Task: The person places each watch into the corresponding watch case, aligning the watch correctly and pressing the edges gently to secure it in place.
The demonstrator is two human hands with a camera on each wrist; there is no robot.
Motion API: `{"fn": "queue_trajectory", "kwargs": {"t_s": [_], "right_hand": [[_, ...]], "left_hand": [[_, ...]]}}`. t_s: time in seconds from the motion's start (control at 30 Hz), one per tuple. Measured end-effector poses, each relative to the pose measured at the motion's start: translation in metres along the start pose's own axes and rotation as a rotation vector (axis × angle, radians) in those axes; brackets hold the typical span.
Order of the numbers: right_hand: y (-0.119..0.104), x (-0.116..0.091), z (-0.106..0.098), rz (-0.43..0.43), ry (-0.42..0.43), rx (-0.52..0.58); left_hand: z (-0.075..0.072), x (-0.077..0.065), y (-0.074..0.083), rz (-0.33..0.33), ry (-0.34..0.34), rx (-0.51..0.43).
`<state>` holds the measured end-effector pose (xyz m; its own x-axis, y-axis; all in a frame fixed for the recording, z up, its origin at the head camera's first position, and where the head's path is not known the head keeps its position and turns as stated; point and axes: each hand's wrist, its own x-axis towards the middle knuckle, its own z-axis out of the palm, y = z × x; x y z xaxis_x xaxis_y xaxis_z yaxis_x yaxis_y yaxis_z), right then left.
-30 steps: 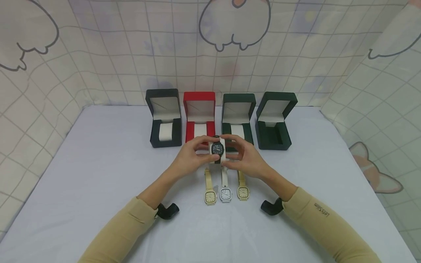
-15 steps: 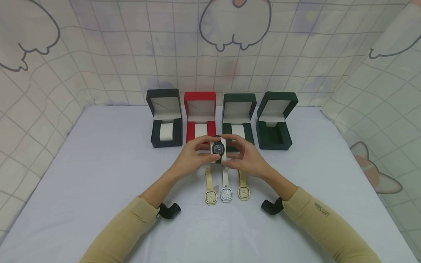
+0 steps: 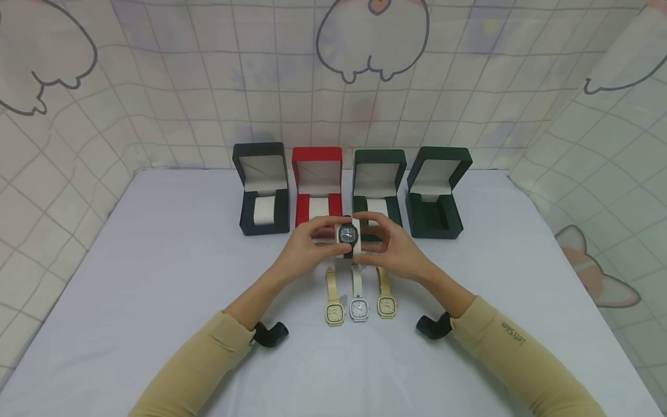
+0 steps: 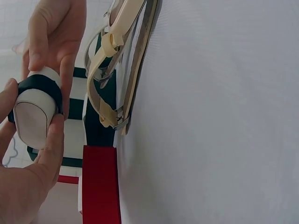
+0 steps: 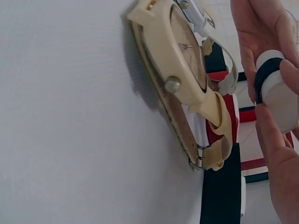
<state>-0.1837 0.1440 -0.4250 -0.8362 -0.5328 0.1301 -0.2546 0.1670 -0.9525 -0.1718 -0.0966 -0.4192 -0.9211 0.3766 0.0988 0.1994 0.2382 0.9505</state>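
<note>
Both hands hold a black-strapped, dark-faced watch (image 3: pixel 348 234) wrapped round a white watch cushion (image 4: pixel 32 123), in front of the boxes. My left hand (image 3: pixel 304 246) pinches the watch between thumb and fingers, its fingertips on the strap's two sides in the left wrist view. My right hand (image 3: pixel 393 249) grips the white cushion from the other side, thumb low and fingers above. Below the hands lie three more watches: a cream one (image 3: pixel 334 313), a white one (image 3: pixel 359 309) and a gold-toned one (image 3: pixel 387 306), with the ends of their straps pointing toward the hands.
Several open watch boxes line the back of the table: a dark box (image 3: pixel 280 211) and a red box (image 3: pixel 303 205) with white cushions, a green box (image 3: pixel 397 211) with a cushion, and a green box (image 3: pixel 435 231) without one. A patterned curtain (image 3: pixel 365 116) hangs behind.
Hands and black watch have shifted very slightly to the right. Both holds look the same, and the other watches and boxes stay in place.
</note>
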Motion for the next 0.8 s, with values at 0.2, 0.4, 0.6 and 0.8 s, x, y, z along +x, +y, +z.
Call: {"fn": "queue_trajectory", "kwargs": {"t_s": [0.2, 0.4, 0.6, 0.8], "right_hand": [[-0.005, 0.0, 0.0, 0.072, 0.008, -0.047], [-0.009, -0.001, -0.001, 0.098, 0.022, -0.083], [-0.01, -0.002, -0.004, 0.099, 0.031, -0.093], [-0.012, -0.004, -0.006, 0.077, 0.032, -0.103]], "left_hand": [[0.002, -0.001, 0.0, 0.003, 0.014, 0.003], [0.004, 0.001, -0.002, 0.008, 0.015, 0.006], [0.006, 0.002, 0.0, 0.022, 0.016, 0.02], [0.006, 0.002, 0.002, 0.043, 0.008, 0.011]]}}
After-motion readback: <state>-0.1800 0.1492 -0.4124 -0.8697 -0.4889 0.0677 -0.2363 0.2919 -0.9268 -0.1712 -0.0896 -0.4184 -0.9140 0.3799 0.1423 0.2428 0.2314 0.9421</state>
